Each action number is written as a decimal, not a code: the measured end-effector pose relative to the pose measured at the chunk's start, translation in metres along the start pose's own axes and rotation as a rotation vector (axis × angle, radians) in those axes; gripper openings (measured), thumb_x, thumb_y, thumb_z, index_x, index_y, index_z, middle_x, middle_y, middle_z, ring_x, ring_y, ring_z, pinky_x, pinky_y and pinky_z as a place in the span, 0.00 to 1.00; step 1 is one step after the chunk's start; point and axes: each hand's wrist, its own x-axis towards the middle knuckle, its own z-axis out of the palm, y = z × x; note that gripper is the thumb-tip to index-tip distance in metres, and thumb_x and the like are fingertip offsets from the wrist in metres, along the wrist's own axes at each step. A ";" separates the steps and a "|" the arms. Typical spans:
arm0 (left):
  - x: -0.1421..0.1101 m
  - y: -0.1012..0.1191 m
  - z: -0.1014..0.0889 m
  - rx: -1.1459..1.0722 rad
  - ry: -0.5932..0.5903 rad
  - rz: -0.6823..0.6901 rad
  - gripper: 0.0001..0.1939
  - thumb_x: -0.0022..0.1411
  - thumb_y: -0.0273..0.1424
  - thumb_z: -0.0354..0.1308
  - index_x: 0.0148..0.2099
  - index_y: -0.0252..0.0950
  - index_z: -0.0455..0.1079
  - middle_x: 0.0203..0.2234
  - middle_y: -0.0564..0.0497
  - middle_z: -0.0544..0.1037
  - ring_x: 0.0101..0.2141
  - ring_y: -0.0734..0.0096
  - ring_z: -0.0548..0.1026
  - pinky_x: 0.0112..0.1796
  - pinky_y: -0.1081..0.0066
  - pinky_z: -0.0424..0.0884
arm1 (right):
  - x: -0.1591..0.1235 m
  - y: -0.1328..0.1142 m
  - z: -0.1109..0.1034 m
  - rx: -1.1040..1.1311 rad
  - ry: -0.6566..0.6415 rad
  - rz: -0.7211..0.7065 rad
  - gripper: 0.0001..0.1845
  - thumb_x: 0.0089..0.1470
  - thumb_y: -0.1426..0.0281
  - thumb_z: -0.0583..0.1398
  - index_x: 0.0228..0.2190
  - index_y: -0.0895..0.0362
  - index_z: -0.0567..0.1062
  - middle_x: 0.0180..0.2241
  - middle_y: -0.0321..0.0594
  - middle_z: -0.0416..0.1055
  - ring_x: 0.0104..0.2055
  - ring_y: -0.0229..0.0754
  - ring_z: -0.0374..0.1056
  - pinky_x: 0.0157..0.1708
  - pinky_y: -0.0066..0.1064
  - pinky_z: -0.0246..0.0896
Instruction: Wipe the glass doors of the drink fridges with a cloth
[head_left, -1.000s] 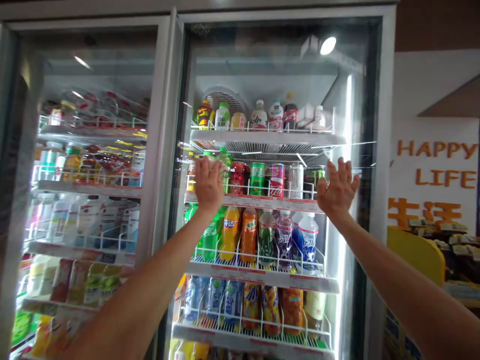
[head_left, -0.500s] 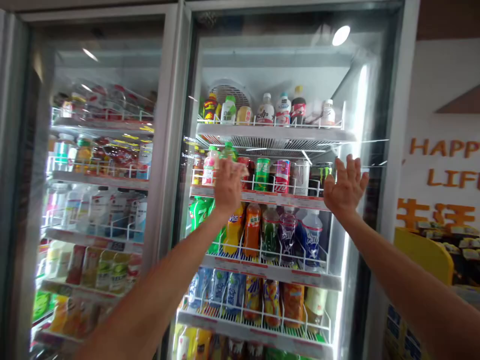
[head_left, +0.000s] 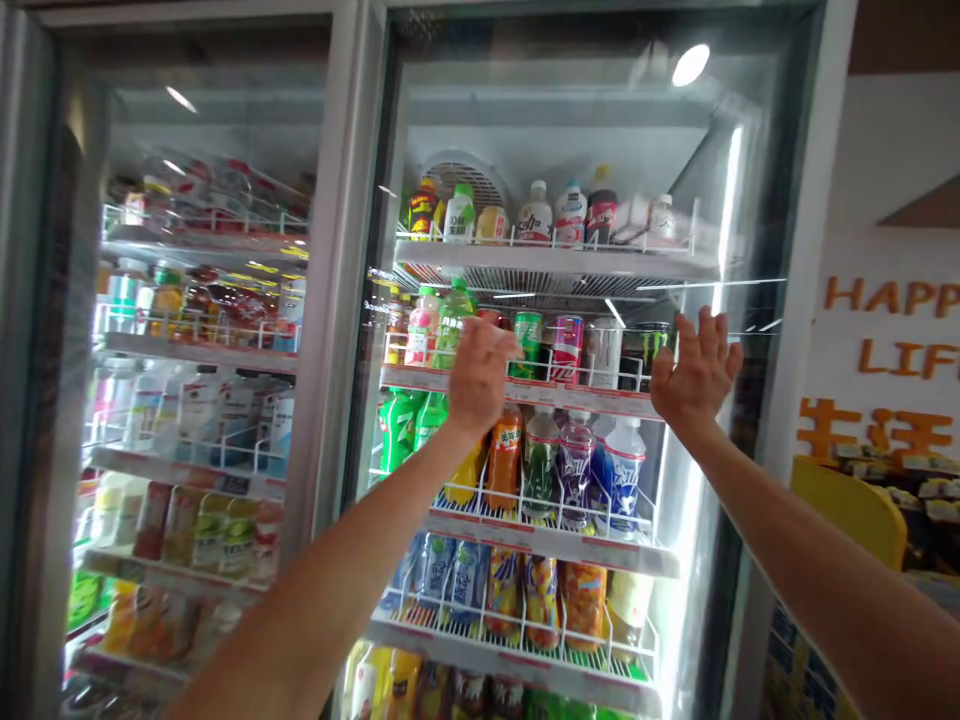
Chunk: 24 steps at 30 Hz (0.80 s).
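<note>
The glass door [head_left: 570,110] of a lit drinks fridge fills the middle of my view. My left hand [head_left: 477,385] is at the glass, in front of the shelf of cans, its fingers bent over a pale, thin, cloth-like piece [head_left: 507,346]. Motion smears this hand, so the piece's edges are unclear. Further right, my right hand [head_left: 694,368] lies flat toward the glass with fingers spread and nothing in it. Behind the glass, a green can [head_left: 527,338] and a pink can [head_left: 566,348] stand between my hands.
Several shelves of bottles, such as an orange drink bottle [head_left: 504,450], show through the glass. A metal door frame [head_left: 346,250] separates a second fridge door [head_left: 202,130] on the left. At right are a wall with orange letters [head_left: 892,295] and a yellow panel [head_left: 847,510].
My left hand has slid right and slightly down across the glass with the pale piece. My right hand stays in nearly the same place. The view has shifted slightly.
</note>
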 end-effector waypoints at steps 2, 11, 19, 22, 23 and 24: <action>-0.012 0.044 0.008 -0.079 -0.102 0.316 0.17 0.63 0.29 0.47 0.53 0.45 0.63 0.59 0.58 0.59 0.62 0.72 0.46 0.59 0.66 0.57 | 0.000 0.001 -0.001 0.005 0.012 -0.005 0.27 0.54 0.66 0.49 0.55 0.60 0.61 0.61 0.51 0.51 0.63 0.53 0.44 0.58 0.55 0.40; -0.017 -0.063 -0.028 0.048 0.137 -0.015 0.27 0.62 0.21 0.43 0.62 0.40 0.49 0.64 0.46 0.42 0.63 0.55 0.39 0.57 0.42 0.53 | 0.001 0.004 0.004 0.027 0.052 0.002 0.27 0.54 0.64 0.49 0.54 0.60 0.63 0.60 0.50 0.53 0.63 0.52 0.46 0.58 0.54 0.40; -0.059 0.003 -0.019 -0.153 -0.254 0.494 0.23 0.61 0.26 0.49 0.59 0.43 0.57 0.60 0.52 0.57 0.63 0.63 0.45 0.58 0.59 0.59 | -0.002 0.014 0.007 0.073 0.092 -0.075 0.25 0.56 0.65 0.48 0.53 0.56 0.65 0.60 0.49 0.55 0.62 0.55 0.48 0.57 0.53 0.40; -0.063 -0.040 -0.033 -0.028 -0.090 0.133 0.23 0.62 0.24 0.47 0.59 0.43 0.57 0.62 0.50 0.52 0.63 0.61 0.45 0.58 0.54 0.59 | -0.001 0.016 0.009 0.088 0.104 -0.098 0.25 0.56 0.65 0.48 0.53 0.57 0.65 0.59 0.50 0.55 0.62 0.57 0.49 0.56 0.54 0.40; -0.062 -0.052 -0.036 0.021 -0.021 -0.013 0.24 0.62 0.23 0.46 0.59 0.43 0.56 0.63 0.49 0.50 0.63 0.60 0.44 0.58 0.51 0.57 | 0.000 0.016 0.010 0.086 0.110 -0.101 0.25 0.55 0.65 0.48 0.53 0.58 0.66 0.59 0.51 0.55 0.62 0.57 0.49 0.56 0.54 0.40; -0.062 -0.057 -0.038 0.060 0.034 -0.131 0.24 0.62 0.23 0.45 0.60 0.42 0.56 0.63 0.49 0.48 0.63 0.59 0.44 0.58 0.49 0.56 | 0.000 0.015 0.011 0.078 0.109 -0.101 0.25 0.55 0.64 0.49 0.53 0.59 0.65 0.59 0.52 0.55 0.62 0.58 0.49 0.57 0.54 0.39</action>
